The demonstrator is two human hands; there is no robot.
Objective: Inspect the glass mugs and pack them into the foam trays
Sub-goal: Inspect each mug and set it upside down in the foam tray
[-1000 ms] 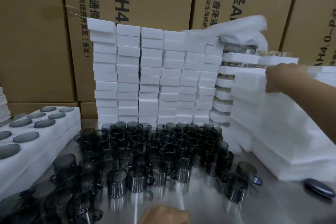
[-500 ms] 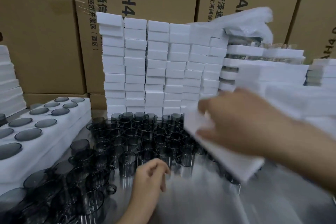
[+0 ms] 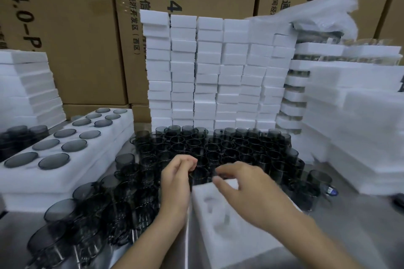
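Foam tray (image 3: 218,220) is laid on the desk (image 3: 360,236) directly under the right grip (image 3: 244,190), which is spread loosely and holds nothing, likely to steady it. Glass mugs (image 3: 218,150) are massed just beyond the left grip (image 3: 177,181), curled narrow at one rim; whether it is pinched cannot be told.

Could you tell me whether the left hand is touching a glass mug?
Touching. The head view shows the left hand pinching the rim of a dark glass mug.

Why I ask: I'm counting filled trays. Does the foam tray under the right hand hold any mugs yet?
No, the foam tray beneath the right hand shows only empty white hollows.
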